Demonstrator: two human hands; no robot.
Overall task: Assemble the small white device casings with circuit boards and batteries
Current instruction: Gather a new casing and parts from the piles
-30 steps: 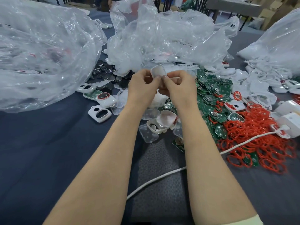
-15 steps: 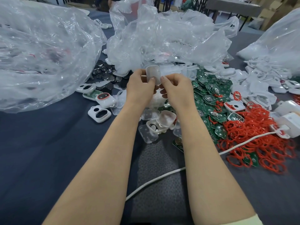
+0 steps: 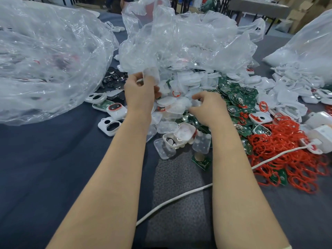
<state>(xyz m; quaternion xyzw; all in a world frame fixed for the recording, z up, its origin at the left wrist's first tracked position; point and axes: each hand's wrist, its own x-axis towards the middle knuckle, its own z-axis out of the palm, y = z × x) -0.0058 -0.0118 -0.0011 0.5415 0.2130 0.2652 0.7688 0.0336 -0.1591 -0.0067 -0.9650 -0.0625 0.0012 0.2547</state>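
Right hand (image 3: 208,106) now off the cover (image 3: 150,74), down on the pile (image 3: 186,83).

Large bags (image 3: 53,69): thin clear plastic film, crinkled, glossy, bright glints.
Frosted cover (image 3: 151,76), pile of like pieces (image 3: 188,83): translucent plastic, smooth, milky.
Casings (image 3: 186,132): hard white plastic, smooth, slight sheen.
Circuit boards (image 3: 239,97): green lacquered face, shiny metal parts on some.
Red rings (image 3: 287,159): soft-looking, matt (rubber or silicone, cannot tell which).
Black discs (image 3: 113,78): glossy.
Table cover (image 3: 45,159): dark blue, cloth-like, matt.
Grey mat (image 3: 179,203): pebbled, rough.
Cable (image 3: 170,199): white, smooth sheath.
Boxes (image 3: 301,17): brown cardboard, dull.
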